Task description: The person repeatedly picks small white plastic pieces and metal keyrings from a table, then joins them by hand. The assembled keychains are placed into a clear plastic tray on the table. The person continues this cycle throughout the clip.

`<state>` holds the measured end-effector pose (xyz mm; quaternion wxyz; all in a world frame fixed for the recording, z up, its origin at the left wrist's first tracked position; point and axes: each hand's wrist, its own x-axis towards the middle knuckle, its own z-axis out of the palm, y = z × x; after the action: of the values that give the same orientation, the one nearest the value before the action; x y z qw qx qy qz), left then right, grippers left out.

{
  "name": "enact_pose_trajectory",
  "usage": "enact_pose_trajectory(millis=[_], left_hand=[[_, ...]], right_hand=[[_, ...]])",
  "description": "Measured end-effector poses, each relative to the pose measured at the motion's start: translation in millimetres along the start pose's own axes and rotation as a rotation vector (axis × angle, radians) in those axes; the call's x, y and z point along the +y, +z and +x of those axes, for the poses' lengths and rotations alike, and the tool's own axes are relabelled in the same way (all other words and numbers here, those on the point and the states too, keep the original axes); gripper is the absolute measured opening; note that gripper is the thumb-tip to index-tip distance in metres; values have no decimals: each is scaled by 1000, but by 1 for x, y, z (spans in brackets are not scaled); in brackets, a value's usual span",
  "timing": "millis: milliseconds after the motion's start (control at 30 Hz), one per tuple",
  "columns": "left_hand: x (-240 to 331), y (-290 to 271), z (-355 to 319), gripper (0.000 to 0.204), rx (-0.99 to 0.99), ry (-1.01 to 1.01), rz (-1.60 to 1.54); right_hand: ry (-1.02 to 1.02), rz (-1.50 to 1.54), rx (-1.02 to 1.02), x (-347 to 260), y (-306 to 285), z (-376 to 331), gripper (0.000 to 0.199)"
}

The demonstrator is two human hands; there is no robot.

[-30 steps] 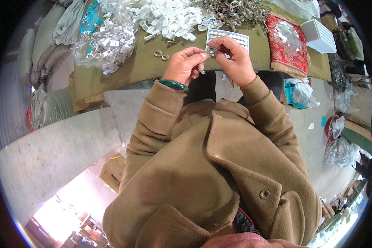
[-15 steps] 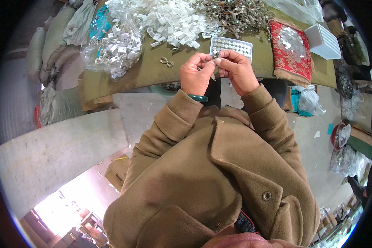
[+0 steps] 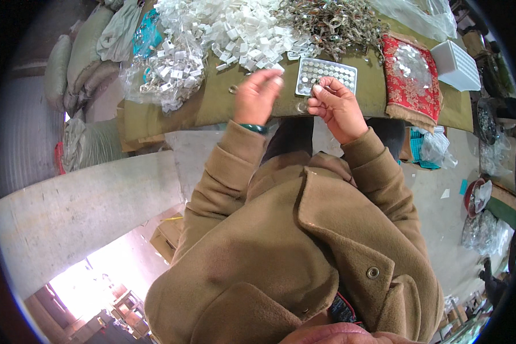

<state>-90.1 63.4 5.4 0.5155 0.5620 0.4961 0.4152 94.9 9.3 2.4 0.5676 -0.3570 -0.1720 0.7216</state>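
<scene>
My left hand [image 3: 257, 98], with a dark green bangle at its wrist, hovers above the near part of the table. Its thumb and fingers are slightly blurred and look apart, with nothing visible between them. Closed in a pinch, my right hand [image 3: 339, 108] holds a small shiny metal band [image 3: 302, 107], whose loop hangs out beside the fingers. Most of that piece is hidden by them. Just beyond this hand lies a shallow white tray [image 3: 354, 86] with rows of round pale discs. A small metal ring-like piece [image 3: 233, 89] lies left of my left hand, partly covered by it.
Behind the hands lie a heap of small white boxes [image 3: 249, 49] and a tangled pile of metal bands [image 3: 335, 26]. A clear bag of white boxes [image 3: 175, 71] sits at left. At right are a red patterned cloth [image 3: 398, 92] with clear pieces and a white plastic basket [image 3: 456, 66].
My hands have parted. The left moved a little left and opened away from the metal piece, while the right keeps it and has shifted slightly right and nearer.
</scene>
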Motion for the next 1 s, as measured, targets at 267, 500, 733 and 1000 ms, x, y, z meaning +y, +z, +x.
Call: enact_pose_trajectory(millis=[267, 500, 733, 1000], left_hand=[[-11, -37, 68, 21, 257, 562, 1114], [-14, -47, 80, 14, 394, 488, 712], [16, -49, 60, 13, 98, -163, -2], [43, -14, -5, 12, -299, -178, -216]], right_hand=[[-68, -199, 27, 5, 6, -1, 7], [-64, -246, 36, 1, 4, -2, 8], [-232, -384, 37, 7, 16, 1, 6], [-502, -626, -67, -8, 23, -8, 6]])
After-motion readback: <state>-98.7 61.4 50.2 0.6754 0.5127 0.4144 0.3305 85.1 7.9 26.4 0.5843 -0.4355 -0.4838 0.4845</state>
